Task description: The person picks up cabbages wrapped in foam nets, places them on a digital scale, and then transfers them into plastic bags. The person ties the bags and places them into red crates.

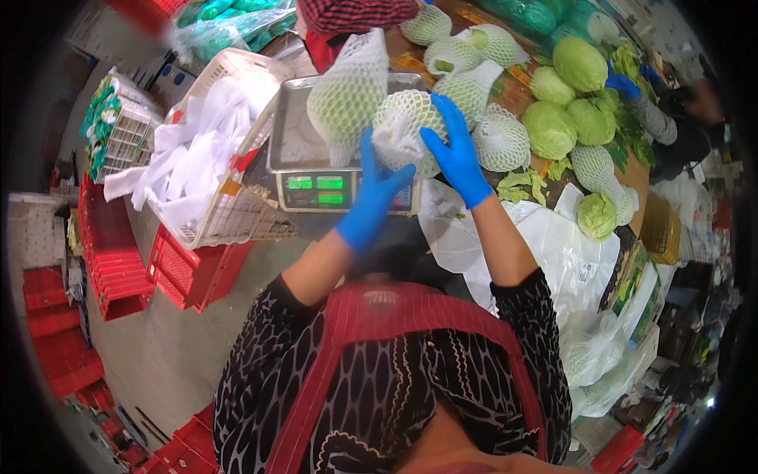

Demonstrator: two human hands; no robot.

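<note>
My left hand (379, 192) and my right hand (455, 148), both in blue gloves, are on either side of a cabbage in a white foam net (408, 121). The net is bunched on the side facing me. My left fingers lie along the cabbage's left side, and my right thumb and fingertips press its right side. It is at the right end of a digital scale (290, 136) with lit green displays; whether it rests on the pan is hidden. Another netted cabbage (349, 95) stands on the pan, its net drawn to a point.
Several netted cabbages (502, 139) and bare cabbages (549, 130) lie to the right, above a white plastic sheet (533, 237). Left stands a white crate (260, 178) of foam nets (195, 142), over a red crate (180, 266). A co-worker's blue-gloved hand (623, 80) reaches in at right.
</note>
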